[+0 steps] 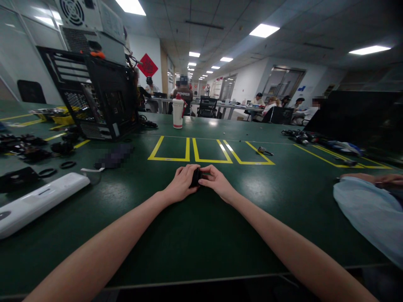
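Observation:
A small black object (195, 178) is held between my two hands just above or on the green tabletop; its kind cannot be made out. My left hand (183, 183) wraps over its left side, fingers on top and thumb toward me. From the right, my right hand (217, 181) pinches its edge with thumb and fingertips. The fingers cover much of the object. Just beyond the hands, yellow tape outlines (212, 161) mark the green table (201, 235).
At left stand an open black computer case (110, 98), a long white device (44, 201) and scattered black parts (25, 147). A white bottle (178, 112) stands at the back. A small metal tool-like item (265, 151) lies right of centre. Another person's pale-blue sleeve (365, 209) rests at right.

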{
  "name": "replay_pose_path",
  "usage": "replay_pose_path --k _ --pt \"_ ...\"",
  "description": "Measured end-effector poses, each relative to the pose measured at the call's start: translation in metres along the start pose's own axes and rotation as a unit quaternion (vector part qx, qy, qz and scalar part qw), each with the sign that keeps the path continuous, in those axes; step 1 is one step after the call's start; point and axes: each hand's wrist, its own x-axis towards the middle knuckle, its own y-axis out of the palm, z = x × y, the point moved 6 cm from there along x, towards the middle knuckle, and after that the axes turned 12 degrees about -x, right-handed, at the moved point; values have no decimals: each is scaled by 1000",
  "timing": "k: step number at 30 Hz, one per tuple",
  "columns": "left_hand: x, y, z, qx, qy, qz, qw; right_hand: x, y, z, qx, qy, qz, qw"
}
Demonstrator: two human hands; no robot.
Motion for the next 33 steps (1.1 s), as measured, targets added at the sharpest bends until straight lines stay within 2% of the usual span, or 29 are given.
replay_pose_path --k 13,20,25,29,33 --pt "1 0 0 8 0 -4 1000 1 -2 -3 -11 44 -7 999" --pt "1 1 0 4 0 -2 1000 0 -3 3 -17 17 24 999" --pt "0 0 -1 7 0 0 1000 2 -2 1 -11 46 4 999" --pt "0 0 0 9 -2 1 1000 2 -2 -2 -12 81 21 996" --pt "0 0 0 4 -3 2 1000 1 -4 4 -42 35 34 998"
